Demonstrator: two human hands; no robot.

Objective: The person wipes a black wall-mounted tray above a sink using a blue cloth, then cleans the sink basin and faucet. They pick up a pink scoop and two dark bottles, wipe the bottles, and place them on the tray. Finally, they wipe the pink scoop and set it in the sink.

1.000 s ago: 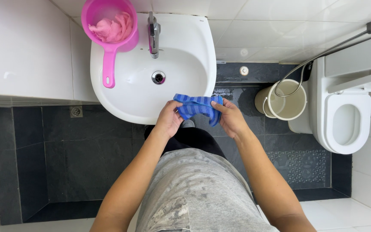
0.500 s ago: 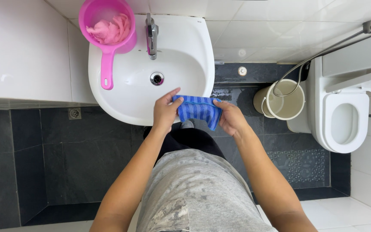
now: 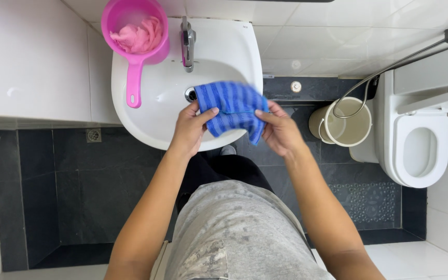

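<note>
Blue striped cloth (image 3: pixel 232 110) — soft, ribbed — is gripped by left hand (image 3: pixel 190 129) and right hand (image 3: pixel 280 129) over a glossy white basin (image 3: pixel 146 124). Pink plastic scoop (image 3: pixel 135 36) — a crumpled pink rag is held inside.

A pink plastic scoop (image 3: pixel 135 32) holding a crumpled pink cloth (image 3: pixel 138 35) is seen on the back left rim of the white ceramic washbasin (image 3: pixel 156 98), beside a chrome tap (image 3: pixel 187 42). A cream bucket (image 3: pixel 344 122) is set on the dark tiled floor (image 3: pixel 53 197) beside a white toilet (image 3: pixel 421 140).
</note>
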